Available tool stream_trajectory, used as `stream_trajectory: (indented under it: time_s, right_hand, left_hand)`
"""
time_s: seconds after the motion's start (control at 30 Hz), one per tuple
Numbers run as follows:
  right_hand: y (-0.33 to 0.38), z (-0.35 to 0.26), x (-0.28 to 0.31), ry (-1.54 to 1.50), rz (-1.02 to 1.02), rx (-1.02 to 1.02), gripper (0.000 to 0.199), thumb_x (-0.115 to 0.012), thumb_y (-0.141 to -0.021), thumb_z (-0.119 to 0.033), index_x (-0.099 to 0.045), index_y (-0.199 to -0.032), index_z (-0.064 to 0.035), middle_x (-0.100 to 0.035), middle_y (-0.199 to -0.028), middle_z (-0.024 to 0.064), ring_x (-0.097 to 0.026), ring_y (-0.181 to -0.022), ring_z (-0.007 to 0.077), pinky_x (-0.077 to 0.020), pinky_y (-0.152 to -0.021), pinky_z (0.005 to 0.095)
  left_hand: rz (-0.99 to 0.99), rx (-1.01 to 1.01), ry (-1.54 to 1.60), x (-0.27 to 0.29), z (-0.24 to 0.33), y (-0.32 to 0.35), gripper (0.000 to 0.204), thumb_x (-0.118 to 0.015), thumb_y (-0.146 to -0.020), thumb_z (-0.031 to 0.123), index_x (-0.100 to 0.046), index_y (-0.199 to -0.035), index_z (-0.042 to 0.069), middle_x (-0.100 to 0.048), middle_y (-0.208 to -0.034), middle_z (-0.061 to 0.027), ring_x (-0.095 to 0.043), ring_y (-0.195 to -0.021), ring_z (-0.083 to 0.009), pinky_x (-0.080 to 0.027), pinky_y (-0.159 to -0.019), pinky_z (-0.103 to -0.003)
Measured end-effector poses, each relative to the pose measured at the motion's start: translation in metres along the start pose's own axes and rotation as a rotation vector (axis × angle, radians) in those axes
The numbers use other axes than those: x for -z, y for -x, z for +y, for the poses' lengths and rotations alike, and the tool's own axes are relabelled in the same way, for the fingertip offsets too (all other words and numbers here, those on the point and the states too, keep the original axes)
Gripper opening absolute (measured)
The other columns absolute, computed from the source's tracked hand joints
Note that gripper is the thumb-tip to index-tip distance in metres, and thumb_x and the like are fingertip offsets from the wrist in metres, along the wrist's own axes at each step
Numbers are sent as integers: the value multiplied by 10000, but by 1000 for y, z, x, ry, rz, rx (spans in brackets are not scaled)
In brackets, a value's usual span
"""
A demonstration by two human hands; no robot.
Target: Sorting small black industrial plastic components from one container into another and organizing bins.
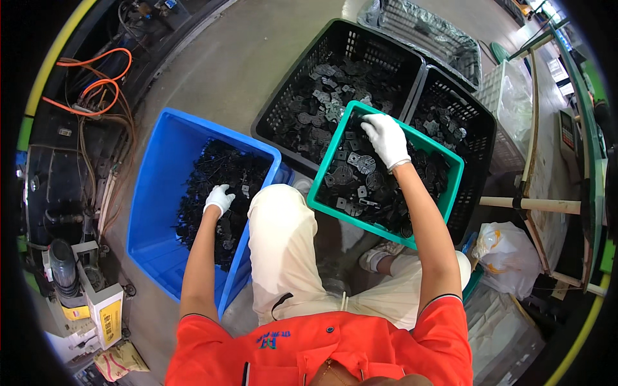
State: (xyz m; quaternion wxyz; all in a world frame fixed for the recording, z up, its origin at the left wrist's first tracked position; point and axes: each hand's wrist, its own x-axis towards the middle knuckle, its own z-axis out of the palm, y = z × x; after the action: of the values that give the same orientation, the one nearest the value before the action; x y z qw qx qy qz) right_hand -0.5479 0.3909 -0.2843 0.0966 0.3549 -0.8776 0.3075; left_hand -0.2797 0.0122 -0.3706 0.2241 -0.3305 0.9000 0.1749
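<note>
My left hand (220, 199), in a white glove, reaches into a blue bin (158, 186) on my left. Its fingers are slightly apart over a heap of thin black plastic pieces (209, 170), and nothing shows in them. My right hand (387, 139), also gloved in white, is at the far left corner of a green crate (456, 174). The fingers of that hand curl down together; what they hold, if anything, is hidden. Flat black moulded parts (364, 164), some shiny grey with holes, fill the crate.
Behind the green crate, a large black basket (283, 96) and a narrower black basket (479, 119) contain similar parts. Farther back stands a plastic-lined grey basket (425, 29). A white plastic bag (508, 257) lies at right; machinery with orange hose (119, 83) is at left.
</note>
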Motion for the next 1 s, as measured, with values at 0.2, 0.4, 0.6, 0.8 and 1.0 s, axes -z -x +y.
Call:
stream_trajectory:
  time_s: [0.2,0.4,0.6,0.8,1.0]
  right_hand:
    - [14,-16,34,-802,-171,-717,237,-466,-912,-203,-524,-1016,3,-605,-767,97,-621,-628,147,-480,-544,249]
    - [38,-29,57,-1468,-79,-747,266,-426,-919,-129,-453,-1120,44,-534,-1004,126,-633,-772,204,-537,-634,275]
    - [49,-11,63,-1270,-89,-885,250,-448,-913,-138,-479,-1108,14,-550,-952,72,-602,-718,147,-514,-627,249]
    - [24,17,66,-1306,10,-830,252,-476,-905,-170,-499,-1094,-5,-568,-933,53,-592,-709,125,-505,-626,243]
    - [13,13,65,-1222,4,-785,265,-485,-903,-167,-495,-1107,2,-570,-957,56,-608,-745,135,-511,-645,251]
  left_hand:
    - [212,-151,526,35,57,3,237,-618,-785,169,-634,-989,48,-626,-900,-119,-600,-838,-236,-472,-730,-314]
    - [16,-552,1047,90,200,36,211,-559,-866,161,-616,-1027,37,-630,-884,-34,-581,-731,-93,-465,-613,-219]
    - [394,-1036,252,87,298,25,196,-557,-815,166,-621,-974,69,-598,-883,-132,-584,-837,-276,-473,-718,-354]
    - [506,-824,-171,70,348,15,182,-628,-762,210,-584,-846,55,-527,-887,-137,-561,-848,-307,-483,-717,-414]
    - [564,-832,-243,54,352,11,155,-603,-762,154,-550,-837,30,-520,-886,-153,-559,-833,-308,-491,-682,-403]
